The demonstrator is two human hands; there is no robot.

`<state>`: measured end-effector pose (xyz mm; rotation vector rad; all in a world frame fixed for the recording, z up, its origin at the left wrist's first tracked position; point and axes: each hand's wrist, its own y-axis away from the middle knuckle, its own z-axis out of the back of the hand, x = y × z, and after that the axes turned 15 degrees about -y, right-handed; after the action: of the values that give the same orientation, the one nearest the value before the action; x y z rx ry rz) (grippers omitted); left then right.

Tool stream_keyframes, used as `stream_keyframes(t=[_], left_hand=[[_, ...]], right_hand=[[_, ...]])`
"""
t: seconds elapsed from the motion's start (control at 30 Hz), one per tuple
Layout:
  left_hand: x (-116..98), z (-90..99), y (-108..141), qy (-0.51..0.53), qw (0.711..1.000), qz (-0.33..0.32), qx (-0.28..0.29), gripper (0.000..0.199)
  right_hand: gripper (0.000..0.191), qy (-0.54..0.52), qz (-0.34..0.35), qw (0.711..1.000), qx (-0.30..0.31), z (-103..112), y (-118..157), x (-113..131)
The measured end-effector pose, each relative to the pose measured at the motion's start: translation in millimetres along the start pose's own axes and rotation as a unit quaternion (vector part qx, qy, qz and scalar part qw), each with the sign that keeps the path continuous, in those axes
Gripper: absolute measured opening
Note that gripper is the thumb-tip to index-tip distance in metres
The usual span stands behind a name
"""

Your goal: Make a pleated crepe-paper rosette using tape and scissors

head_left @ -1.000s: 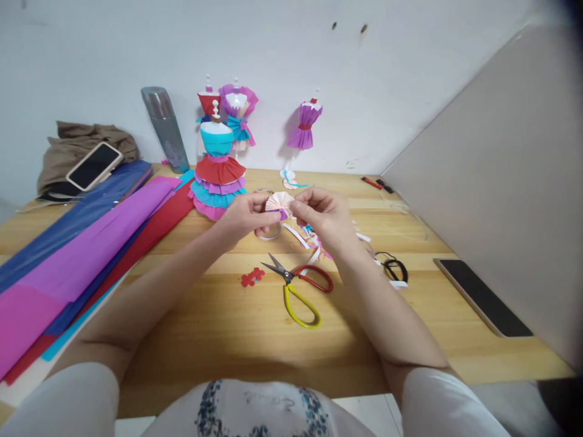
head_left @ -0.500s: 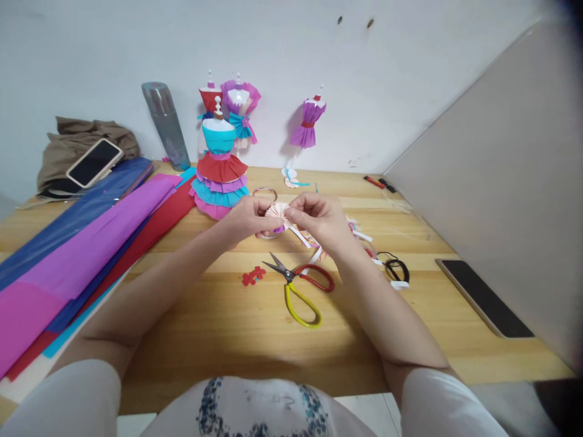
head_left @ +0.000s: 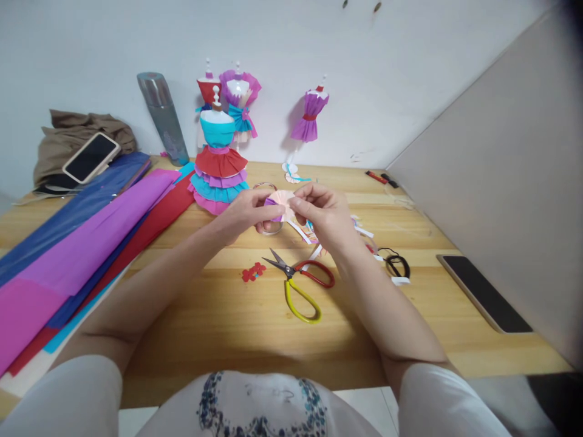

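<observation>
Between my two hands is a small pleated paper rosette, pale pink with a purple part at its left. My left hand pinches its left side, thumb across the front. At its right edge, my right hand grips it between thumb and fingertips. Below the hands, scissors with one red and one yellow handle lie with the blades parted. Small red paper flowers rest left of the blades. White strips and coloured scraps lie under and behind my right hand.
Dressed mini mannequins stand at the back, another by the wall. Crepe paper rolls, a bottle, a phone and brown cloth occupy the left. Rightward are a black band and a phone near the partition.
The rosette has turned in my fingers, so more of its purple part shows at the left. Both hands keep hold of it. My view has shifted slightly.
</observation>
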<state>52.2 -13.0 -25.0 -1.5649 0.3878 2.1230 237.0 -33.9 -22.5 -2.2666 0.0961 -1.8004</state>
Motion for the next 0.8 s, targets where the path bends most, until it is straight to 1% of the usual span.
stream_keyframes(t=[0.1,0.17,0.3,0.4,0.47,0.53,0.63,0.8], left_hand=[[3,1.0,0,0.066,0.998,-0.017,0.011,0.036],[4,-0.3,-1,0.087,0.996,-0.017,0.013,0.039],[5,-8.2,-3,0.067,0.997,0.006,-0.033,0.029],[3,-14.4,-3,0.055,0.997,0.026,-0.056,0.02],[0,-15.2,-2,0.045,0.996,0.038,-0.062,0.016],[-3,-12.4,-1,0.036,0.997,0.048,-0.051,0.013],[-7,-4.5,0,0.027,0.998,0.046,-0.015,0.007],[-10,3.2,0,0.018,0.999,0.041,0.011,0.005]], right_hand=[[0.027,0.0,0.023,0.999,-0.026,-3,1,-2],[0.026,0.012,0.039,0.998,-0.039,-5,1,-4],[0.023,0.027,0.065,0.996,-0.061,-8,4,-6],[0.023,0.033,0.071,0.995,-0.061,-9,5,-5],[0.023,0.033,0.068,0.995,-0.058,-10,6,-4],[0.022,0.031,0.065,0.996,-0.059,-10,6,-3],[0.022,0.025,0.058,0.996,-0.06,-9,5,-2],[0.026,0.028,0.04,0.998,-0.034,-7,6,0]])
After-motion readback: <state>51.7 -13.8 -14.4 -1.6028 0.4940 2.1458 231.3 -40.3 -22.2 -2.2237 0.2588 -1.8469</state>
